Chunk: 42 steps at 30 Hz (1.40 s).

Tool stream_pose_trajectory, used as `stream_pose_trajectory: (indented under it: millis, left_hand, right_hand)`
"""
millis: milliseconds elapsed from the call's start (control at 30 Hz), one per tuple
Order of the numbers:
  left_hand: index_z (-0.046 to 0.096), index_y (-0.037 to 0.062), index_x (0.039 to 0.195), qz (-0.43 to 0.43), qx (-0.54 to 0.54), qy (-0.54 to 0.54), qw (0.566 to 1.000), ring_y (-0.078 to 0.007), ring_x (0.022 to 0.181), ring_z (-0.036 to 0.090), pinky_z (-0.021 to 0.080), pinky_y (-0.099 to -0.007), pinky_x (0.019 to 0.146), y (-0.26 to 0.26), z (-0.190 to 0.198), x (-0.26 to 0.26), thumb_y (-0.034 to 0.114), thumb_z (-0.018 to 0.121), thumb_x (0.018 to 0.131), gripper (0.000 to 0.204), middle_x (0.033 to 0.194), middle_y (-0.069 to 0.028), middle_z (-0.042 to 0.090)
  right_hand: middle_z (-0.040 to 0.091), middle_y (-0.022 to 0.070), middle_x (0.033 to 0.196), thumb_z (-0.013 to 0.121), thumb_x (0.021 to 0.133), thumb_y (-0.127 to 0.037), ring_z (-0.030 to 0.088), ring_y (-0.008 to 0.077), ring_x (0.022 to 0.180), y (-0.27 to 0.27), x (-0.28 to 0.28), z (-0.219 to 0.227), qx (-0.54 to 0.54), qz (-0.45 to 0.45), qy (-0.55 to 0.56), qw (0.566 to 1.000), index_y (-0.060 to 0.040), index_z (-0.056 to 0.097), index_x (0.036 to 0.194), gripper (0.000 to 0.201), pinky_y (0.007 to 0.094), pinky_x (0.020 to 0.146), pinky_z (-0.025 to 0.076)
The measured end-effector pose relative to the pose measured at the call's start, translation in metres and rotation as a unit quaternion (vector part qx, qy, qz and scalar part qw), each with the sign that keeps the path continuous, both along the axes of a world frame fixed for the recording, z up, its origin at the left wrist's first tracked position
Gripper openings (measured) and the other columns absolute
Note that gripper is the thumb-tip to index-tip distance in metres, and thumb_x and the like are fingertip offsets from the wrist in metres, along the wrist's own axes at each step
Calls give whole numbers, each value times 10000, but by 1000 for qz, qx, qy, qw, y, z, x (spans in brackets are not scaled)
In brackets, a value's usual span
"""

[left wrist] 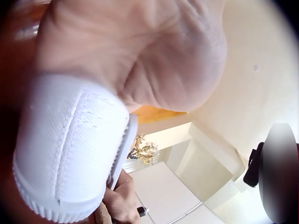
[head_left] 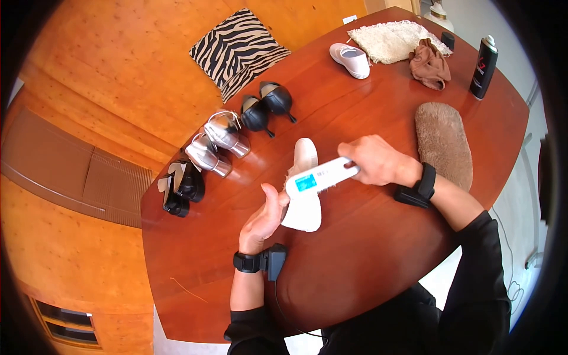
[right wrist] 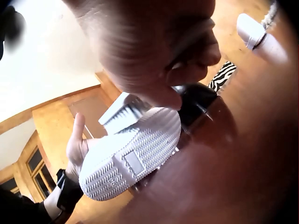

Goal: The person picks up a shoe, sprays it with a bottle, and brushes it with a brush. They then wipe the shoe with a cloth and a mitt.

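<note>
My left hand (head_left: 264, 219) holds a white canvas shoe (head_left: 303, 215) above the table, its thumb sticking up and its fingers mostly hidden behind the shoe. The patterned sole (right wrist: 133, 158) faces the right wrist camera, and the stitched heel (left wrist: 70, 154) fills much of the left wrist view. A white brush (head_left: 331, 172) with a blue label lies across the middle of the shoe, gripped at its handle end by my right hand (head_left: 378, 161). Its bristles (right wrist: 125, 115) point toward the shoe's upper, right at its edge.
Another white shoe (head_left: 352, 60) stands at the far side near a cream shaggy mat (head_left: 393, 41), a brown cloth (head_left: 430, 66) and a black spray can (head_left: 484, 70). Brown plush (head_left: 444, 139) lies right. Black heels (head_left: 255, 113), silver heels (head_left: 207, 155) and black shoes (head_left: 188, 180) line the left edge.
</note>
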<state>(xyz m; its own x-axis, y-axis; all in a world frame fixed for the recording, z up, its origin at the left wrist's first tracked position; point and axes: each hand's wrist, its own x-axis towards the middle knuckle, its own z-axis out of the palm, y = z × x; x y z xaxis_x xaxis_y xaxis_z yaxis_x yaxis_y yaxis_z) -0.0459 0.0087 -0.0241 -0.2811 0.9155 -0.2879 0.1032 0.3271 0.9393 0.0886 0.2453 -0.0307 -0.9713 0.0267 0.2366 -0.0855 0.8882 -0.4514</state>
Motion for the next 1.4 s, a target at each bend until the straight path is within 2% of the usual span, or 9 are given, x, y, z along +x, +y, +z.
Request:
stream_pose_trajectory:
  millis: [233, 367, 533, 633, 800, 933, 1033, 1100, 1400]
  left_hand:
    - [376, -15, 1357, 22, -27, 98, 995, -218, 1170, 462, 335, -327, 1010, 2, -1, 3, 758, -20, 780, 1043, 1301, -112, 484]
    - [466, -30, 1181, 9, -17, 183, 983, -218, 934, 498, 398, -337, 844, 3, 3, 3, 693, 39, 860, 898, 1034, -129, 554]
    - [535, -36, 1019, 0, -34, 207, 978, -229, 815, 527, 429, -359, 741, -2, 14, 0, 707, 89, 863, 881, 904, -126, 578]
    - [592, -48, 803, 11, -17, 231, 973, -247, 658, 540, 443, -359, 642, -5, 9, -8, 651, 272, 900, 775, 696, -145, 574]
    - [533, -46, 558, -17, -65, 392, 917, -260, 425, 479, 381, -375, 458, 3, 23, 3, 443, 663, 797, 560, 470, -166, 461]
    - [478, -27, 530, -3, -87, 404, 911, -173, 417, 312, 301, -357, 425, 6, 31, 12, 379, 689, 799, 530, 447, -130, 340]
    - [497, -32, 557, -7, -53, 415, 908, -201, 437, 341, 313, -363, 443, 4, 28, 11, 390, 669, 811, 521, 483, -157, 385]
    - [566, -37, 614, -12, -67, 443, 894, -342, 499, 498, 382, -407, 496, 5, 35, 13, 461, 634, 802, 536, 561, -223, 503]
    - [629, -53, 794, 102, -86, 332, 934, -211, 549, 504, 410, -333, 553, -5, 33, 8, 481, 555, 866, 544, 599, -159, 549]
  right_hand:
    - [606, 172, 685, 634, 703, -89, 593, 384, 667, 13, -3, -4, 11, -161, 21, 987, -34, 513, 808, 169, 456, 593, 472]
    - [595, 175, 668, 626, 707, -88, 583, 392, 649, 11, -1, -7, -5, -27, 39, 999, -31, 511, 805, 162, 451, 592, 468]
    - [592, 173, 656, 636, 711, -111, 580, 393, 642, 10, -2, -5, 19, -104, 32, 994, -28, 510, 799, 174, 455, 586, 465]
    - [611, 187, 697, 609, 728, -96, 606, 381, 707, 15, -2, -5, 16, -174, -24, 984, -16, 536, 838, 154, 457, 628, 481]
    - [615, 184, 704, 605, 744, -121, 611, 377, 709, 1, 1, 2, 41, -42, -65, 996, -21, 540, 842, 154, 450, 636, 489]
    - [598, 179, 661, 640, 707, -120, 588, 390, 642, 8, -3, -7, 44, -159, -19, 986, -15, 532, 824, 191, 464, 582, 468]
    - [606, 184, 686, 658, 714, -150, 596, 382, 676, 11, 0, -6, 19, -177, -50, 983, -14, 540, 848, 225, 461, 595, 470]
    - [612, 190, 710, 669, 719, -177, 602, 375, 715, 6, 0, -2, 10, -149, -55, 987, -13, 549, 864, 249, 460, 618, 475]
    - [620, 192, 724, 677, 738, -228, 609, 380, 723, 2, 0, 1, -5, -152, -99, 983, -13, 557, 872, 280, 456, 657, 489]
